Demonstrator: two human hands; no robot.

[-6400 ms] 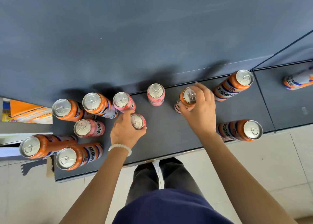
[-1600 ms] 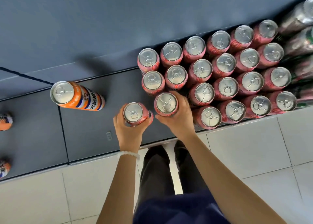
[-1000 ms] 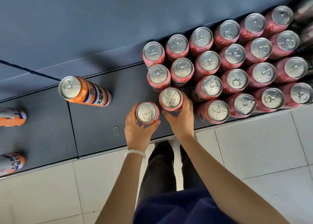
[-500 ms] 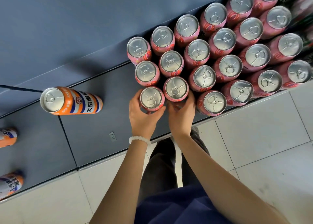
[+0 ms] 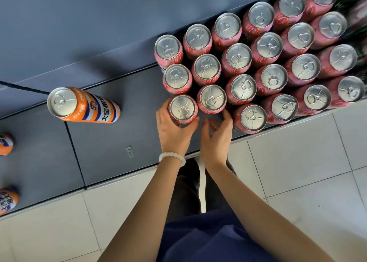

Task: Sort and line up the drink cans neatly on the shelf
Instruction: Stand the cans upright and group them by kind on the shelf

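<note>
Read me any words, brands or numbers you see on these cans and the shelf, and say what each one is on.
"DAYAO": small logo on the standing orange can.
"大窑": large characters on that can; later characters are cut off.
Orange cans at the left edge: characters too cropped to read.
Pink cans: side print unreadable.
Small shelf tag: too small.
</note>
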